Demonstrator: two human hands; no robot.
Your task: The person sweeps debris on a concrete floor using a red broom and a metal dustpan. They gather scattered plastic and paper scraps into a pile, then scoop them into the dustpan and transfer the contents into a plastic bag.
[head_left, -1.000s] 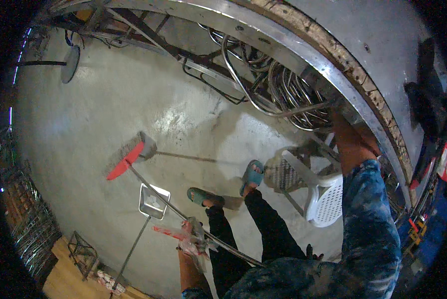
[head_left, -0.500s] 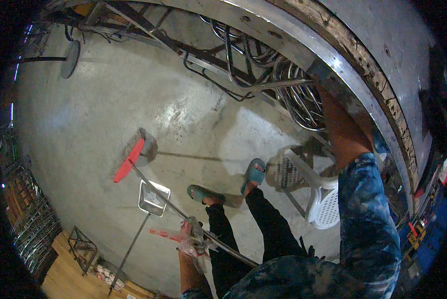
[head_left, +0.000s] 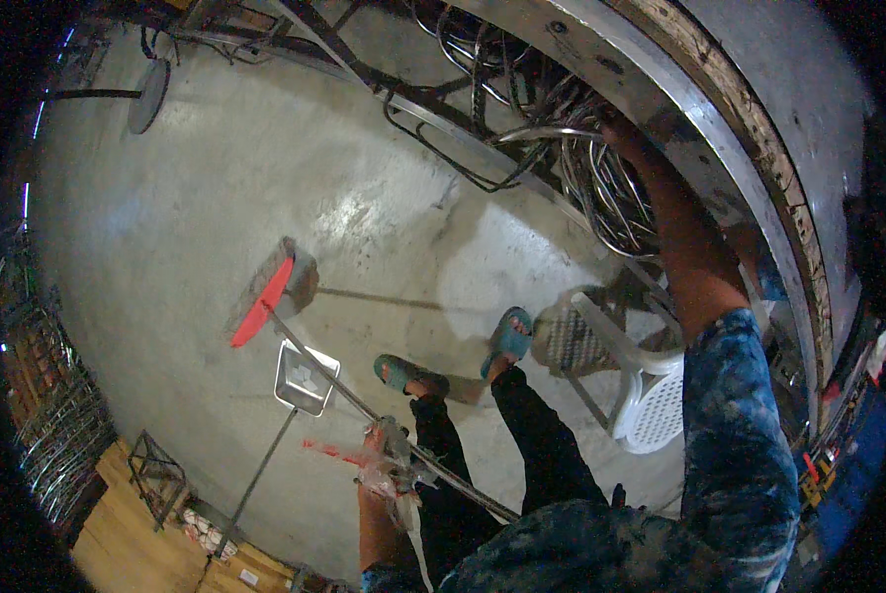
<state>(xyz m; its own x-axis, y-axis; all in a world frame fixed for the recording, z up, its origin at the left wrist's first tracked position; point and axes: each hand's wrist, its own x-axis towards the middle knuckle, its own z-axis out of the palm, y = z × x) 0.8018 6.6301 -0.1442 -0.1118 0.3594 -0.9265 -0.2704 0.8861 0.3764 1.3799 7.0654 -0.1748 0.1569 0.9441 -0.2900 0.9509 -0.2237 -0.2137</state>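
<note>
My left hand (head_left: 376, 457) is closed around the long metal handle of a broom (head_left: 270, 296) with a red head. Crumpled clear plastic (head_left: 399, 465) and a red strip are bunched in the same grip. The broom slants from my waist down to the floor at the left. My right arm stretches up and right under the table edge, its hand (head_left: 616, 128) at a pile of bent metal tubes (head_left: 609, 193). Its fingers are dark and partly hidden, so I cannot make out whether they grip a tube.
A long-handled white dustpan (head_left: 307, 379) stands on the concrete floor. Close to my right leg is a white plastic chair (head_left: 651, 405). The metal-edged table (head_left: 730, 109) curves along the right. More metal pieces (head_left: 62, 450) and wooden boards (head_left: 117, 514) lie at the left.
My right hand has moved slightly farther in under the table, and the bent tube near it has shifted. My left hand keeps its grip on the broom. The view has tilted a little.
</note>
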